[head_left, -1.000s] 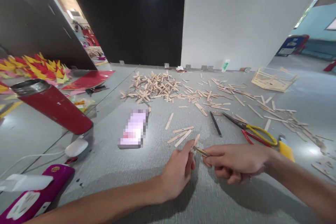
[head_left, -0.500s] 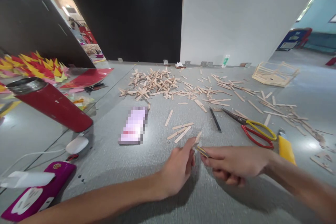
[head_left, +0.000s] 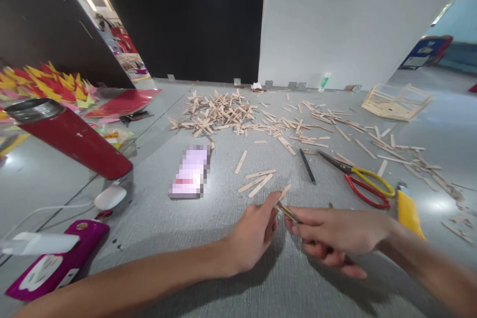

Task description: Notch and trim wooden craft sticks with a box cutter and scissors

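Observation:
Near the front middle, my left hand (head_left: 255, 236) is closed, pinching a short wooden craft stick (head_left: 285, 192) whose tip points up and away. Close on its right, my right hand (head_left: 335, 233) grips a slim metal tool (head_left: 288, 212) with a yellowish edge. Its tip meets the craft stick near my left fingertips; its exact kind is hard to make out. Just beyond the hands, several loose craft sticks (head_left: 257, 184) lie on the grey surface (head_left: 179, 258). Farther back spreads a pile of cut craft sticks (head_left: 219, 114).
Scissors (head_left: 357, 179), a black pen (head_left: 307, 166) and a yellow cutter (head_left: 409, 213) lie to the right. A stick frame (head_left: 397, 103) stands farther back. On the left are a phone (head_left: 191, 171), a red flask (head_left: 74, 139), a white mouse-like device (head_left: 111, 197) and a purple case (head_left: 87, 238).
The view has shifted slightly. Both hands stay together at the craft stick, and the lower fingers of my right hand have spread a little outward.

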`<control>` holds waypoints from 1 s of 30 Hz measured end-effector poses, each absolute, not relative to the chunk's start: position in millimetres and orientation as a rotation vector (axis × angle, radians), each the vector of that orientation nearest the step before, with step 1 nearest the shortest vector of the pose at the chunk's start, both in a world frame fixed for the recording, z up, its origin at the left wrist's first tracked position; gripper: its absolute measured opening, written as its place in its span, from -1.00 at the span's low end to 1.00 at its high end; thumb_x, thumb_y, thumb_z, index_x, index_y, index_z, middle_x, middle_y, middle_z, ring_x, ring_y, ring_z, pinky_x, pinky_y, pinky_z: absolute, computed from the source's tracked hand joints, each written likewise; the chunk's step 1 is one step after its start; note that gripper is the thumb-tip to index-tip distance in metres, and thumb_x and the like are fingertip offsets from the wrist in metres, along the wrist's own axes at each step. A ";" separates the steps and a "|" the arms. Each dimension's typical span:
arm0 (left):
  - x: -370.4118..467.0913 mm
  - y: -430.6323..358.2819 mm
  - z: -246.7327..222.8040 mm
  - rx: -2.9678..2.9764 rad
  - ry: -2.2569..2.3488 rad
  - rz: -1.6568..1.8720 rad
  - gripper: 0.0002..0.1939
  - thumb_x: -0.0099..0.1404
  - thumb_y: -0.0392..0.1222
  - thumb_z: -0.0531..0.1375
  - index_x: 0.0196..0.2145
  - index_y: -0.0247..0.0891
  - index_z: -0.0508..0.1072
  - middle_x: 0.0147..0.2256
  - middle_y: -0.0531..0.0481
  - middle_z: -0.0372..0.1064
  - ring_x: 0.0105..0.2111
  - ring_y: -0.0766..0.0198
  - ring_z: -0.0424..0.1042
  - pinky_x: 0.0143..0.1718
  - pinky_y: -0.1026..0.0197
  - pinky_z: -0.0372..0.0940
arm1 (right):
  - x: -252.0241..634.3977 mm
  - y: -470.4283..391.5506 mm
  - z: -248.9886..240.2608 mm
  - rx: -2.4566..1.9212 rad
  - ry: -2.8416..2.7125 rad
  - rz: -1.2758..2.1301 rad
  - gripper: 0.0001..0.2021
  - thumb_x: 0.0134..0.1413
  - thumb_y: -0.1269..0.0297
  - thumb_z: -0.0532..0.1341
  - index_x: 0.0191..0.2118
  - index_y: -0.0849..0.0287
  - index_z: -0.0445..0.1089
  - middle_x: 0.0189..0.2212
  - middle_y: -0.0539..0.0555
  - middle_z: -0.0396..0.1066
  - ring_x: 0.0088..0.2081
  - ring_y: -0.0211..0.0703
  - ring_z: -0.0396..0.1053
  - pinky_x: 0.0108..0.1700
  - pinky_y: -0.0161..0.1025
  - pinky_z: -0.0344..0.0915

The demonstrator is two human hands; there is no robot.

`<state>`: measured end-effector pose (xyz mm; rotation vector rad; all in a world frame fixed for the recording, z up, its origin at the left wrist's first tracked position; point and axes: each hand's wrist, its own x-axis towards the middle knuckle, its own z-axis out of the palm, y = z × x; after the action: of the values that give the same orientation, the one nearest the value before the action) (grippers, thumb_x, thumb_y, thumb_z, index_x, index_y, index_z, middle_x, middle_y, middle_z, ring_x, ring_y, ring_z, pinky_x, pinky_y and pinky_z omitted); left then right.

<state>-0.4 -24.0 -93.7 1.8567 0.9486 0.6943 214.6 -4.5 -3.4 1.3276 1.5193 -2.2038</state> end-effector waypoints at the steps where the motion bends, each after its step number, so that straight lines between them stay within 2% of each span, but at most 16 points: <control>1: -0.5 -24.5 -94.6 1.854 0.947 0.697 -0.63 0.45 -0.30 0.11 0.18 -0.19 0.34 -0.40 0.11 0.38 -0.44 0.26 0.26 -0.33 0.23 0.23 | 213.6 -5.3 -5.2 1.302 1.549 -2.199 -0.64 0.44 -0.12 0.20 0.01 0.06 0.23 -0.52 -0.25 0.11 -0.70 -0.46 -0.04 -0.68 -0.48 0.18; 4: -0.4 -25.3 -96.2 1.839 0.938 0.693 -0.58 0.46 -0.25 0.16 0.25 -0.18 0.31 -0.35 0.06 0.45 -0.41 0.23 0.33 -0.31 0.23 0.29 | 206.1 -17.6 -13.7 1.289 1.678 -2.161 -0.60 0.52 -0.09 0.12 0.18 0.07 0.10 -0.46 -0.23 0.12 -0.62 -0.45 0.06 -0.58 -0.52 0.16; 7: 0.0 -24.6 -95.7 1.822 0.945 0.680 -0.48 0.48 -0.28 0.13 0.35 -0.17 0.26 -0.34 0.04 0.47 -0.39 0.22 0.36 -0.31 0.23 0.29 | 199.8 -32.2 -20.5 1.349 1.736 -2.155 -0.55 0.58 -0.04 0.04 0.33 0.09 -0.01 -0.43 -0.21 0.14 -0.58 -0.41 0.18 -0.52 -0.48 0.29; 10: 0.6 -23.0 -93.1 1.808 0.950 0.671 -0.42 0.48 -0.34 0.08 0.41 -0.17 0.24 -0.35 0.04 0.47 -0.42 0.25 0.35 -0.32 0.23 0.27 | 198.7 -38.4 -24.4 1.344 1.745 -2.119 -0.56 0.61 -0.01 -0.04 0.34 0.15 -0.02 -0.49 -0.22 0.18 -0.59 -0.31 0.37 -0.54 -0.44 0.30; 12: 0.7 -22.2 -91.0 1.797 0.951 0.670 -0.41 0.50 -0.35 0.06 0.43 -0.16 0.23 -0.36 0.06 0.46 -0.44 0.26 0.35 -0.34 0.25 0.26 | 199.2 -37.6 -25.3 1.349 1.733 -2.113 -0.65 0.63 0.04 -0.07 0.28 0.14 0.01 -0.53 -0.23 0.21 -0.61 -0.30 0.40 -0.57 -0.45 0.27; 15: 0.3 -22.1 -89.6 1.784 0.966 0.678 -0.42 0.56 -0.29 0.04 0.47 -0.16 0.17 -0.38 0.08 0.44 -0.46 0.27 0.34 -0.36 0.25 0.24 | 200.4 -32.1 -23.3 1.388 1.645 -2.256 -0.83 0.62 0.09 -0.03 0.06 0.05 0.10 -0.49 -0.23 0.23 -0.66 -0.37 0.30 -0.60 -0.45 0.31; 18: -0.2 -23.4 -92.1 1.771 0.996 0.723 -0.32 0.61 -0.20 0.02 0.56 -0.25 -0.12 -0.37 0.07 0.45 -0.46 0.25 0.33 -0.32 0.21 0.26 | 202.7 -25.1 -18.8 1.464 1.574 -2.393 -0.77 0.58 0.07 0.02 -0.17 0.04 0.15 -0.50 -0.23 0.16 -0.67 -0.42 0.10 -0.62 -0.41 0.40; 20: 0.2 -24.5 -94.4 1.763 1.024 0.764 -0.29 0.64 -0.14 -0.02 0.57 -0.29 -0.25 -0.35 0.05 0.46 -0.44 0.23 0.35 -0.29 0.19 0.28 | 205.8 -21.4 -15.8 1.589 1.582 -2.417 -0.73 0.58 0.09 0.03 -0.24 0.05 0.17 -0.55 -0.24 0.07 -0.67 -0.42 -0.05 -0.66 -0.46 0.32; 24: 2.8 -26.0 -94.0 1.776 1.188 0.741 -0.33 0.65 -0.06 -0.08 0.56 -0.27 -0.20 -0.43 0.10 0.41 -0.50 0.21 0.34 -0.34 0.18 0.24 | 214.2 -18.7 -12.1 1.695 1.425 -2.533 -0.74 0.58 0.20 -0.01 -0.23 0.07 0.26 -0.62 -0.27 -0.04 -0.67 -0.40 -0.27 -0.73 -0.54 -0.04; 30: 5.8 -24.6 -84.6 1.798 1.363 0.636 -0.35 0.62 -0.01 -0.07 0.54 -0.20 -0.11 -0.49 0.15 0.36 -0.52 0.15 0.33 -0.36 0.17 0.14 | 213.8 -31.2 -19.2 1.728 1.278 -2.637 -0.71 0.61 0.21 -0.06 -0.24 0.06 0.23 -0.58 -0.25 0.01 -0.65 -0.40 -0.31 -0.71 -0.51 -0.16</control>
<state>5.8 -24.6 -84.6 1.7985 1.3626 0.6358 213.8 -31.2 -19.2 1.7278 1.2783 -2.6372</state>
